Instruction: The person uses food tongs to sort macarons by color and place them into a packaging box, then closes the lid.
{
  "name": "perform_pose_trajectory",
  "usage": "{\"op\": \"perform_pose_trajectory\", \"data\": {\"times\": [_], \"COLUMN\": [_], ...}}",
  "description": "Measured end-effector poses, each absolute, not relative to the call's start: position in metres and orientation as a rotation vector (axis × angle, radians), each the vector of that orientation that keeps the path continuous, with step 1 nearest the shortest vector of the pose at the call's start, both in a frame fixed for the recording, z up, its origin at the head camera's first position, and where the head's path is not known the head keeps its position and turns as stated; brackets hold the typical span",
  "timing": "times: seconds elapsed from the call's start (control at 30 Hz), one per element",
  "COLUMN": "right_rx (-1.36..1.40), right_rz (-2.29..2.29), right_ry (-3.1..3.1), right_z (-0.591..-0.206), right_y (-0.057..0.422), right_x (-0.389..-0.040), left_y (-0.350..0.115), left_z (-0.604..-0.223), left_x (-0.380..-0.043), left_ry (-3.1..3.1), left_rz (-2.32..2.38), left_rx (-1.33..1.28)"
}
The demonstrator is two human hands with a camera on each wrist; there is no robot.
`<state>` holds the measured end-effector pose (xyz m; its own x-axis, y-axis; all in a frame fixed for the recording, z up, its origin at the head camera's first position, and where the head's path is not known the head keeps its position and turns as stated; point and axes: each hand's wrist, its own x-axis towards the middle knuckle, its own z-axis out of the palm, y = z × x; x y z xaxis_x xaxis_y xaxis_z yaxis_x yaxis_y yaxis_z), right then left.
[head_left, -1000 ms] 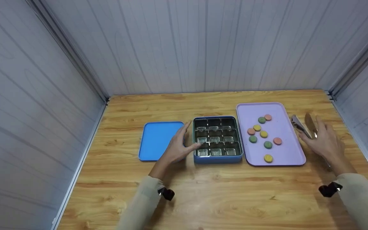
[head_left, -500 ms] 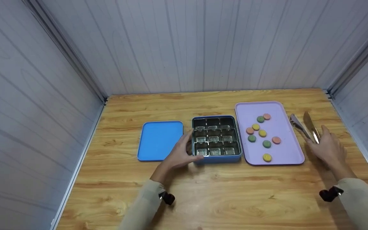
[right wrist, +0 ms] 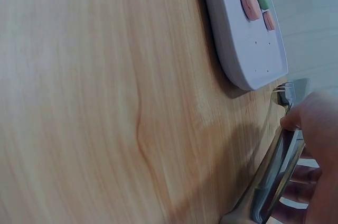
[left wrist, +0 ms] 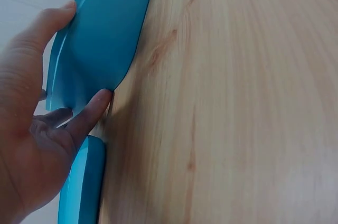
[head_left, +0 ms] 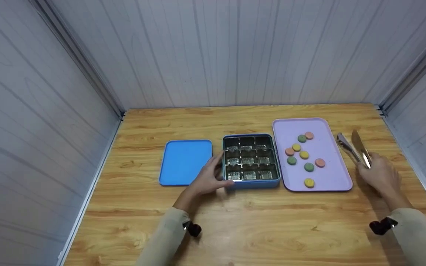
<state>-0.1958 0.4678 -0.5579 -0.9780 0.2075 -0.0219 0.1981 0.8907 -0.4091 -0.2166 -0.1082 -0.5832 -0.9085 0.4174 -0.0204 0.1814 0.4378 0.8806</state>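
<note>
Tongs (head_left: 361, 148): just right of the lilac tray (head_left: 333, 179), between my right thumb and fingers, tips poking out away from me
Right hand (head_left: 381, 174): clamped on the tongs, thumb tray-side
Left hand (head_left: 207, 180): fingers spread apart, touching the near-left corner of my blue box (head_left: 253, 184)
Macarons (head_left: 304, 154): nine, scattered on the tray
Blue lid (head_left: 185, 162): left of the box

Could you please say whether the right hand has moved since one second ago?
Yes, the right hand moved slightly down the head view relative to the tray.
</note>
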Motion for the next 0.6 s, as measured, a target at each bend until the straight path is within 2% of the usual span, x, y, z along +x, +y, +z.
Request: {"op": "perform_pose_trajectory", "data": {"times": [0.6], "right_rx": [-0.305], "right_rz": [0.637], "right_ry": [-3.174], "right_z": [-0.535], "right_y": [0.477], "right_x": [-0.199], "left_y": [-0.107], "left_z": [-0.585], "left_x": [-0.215], "left_ry": [2.415], "left_rz": [1.547], "left_rx": [0.49]}}
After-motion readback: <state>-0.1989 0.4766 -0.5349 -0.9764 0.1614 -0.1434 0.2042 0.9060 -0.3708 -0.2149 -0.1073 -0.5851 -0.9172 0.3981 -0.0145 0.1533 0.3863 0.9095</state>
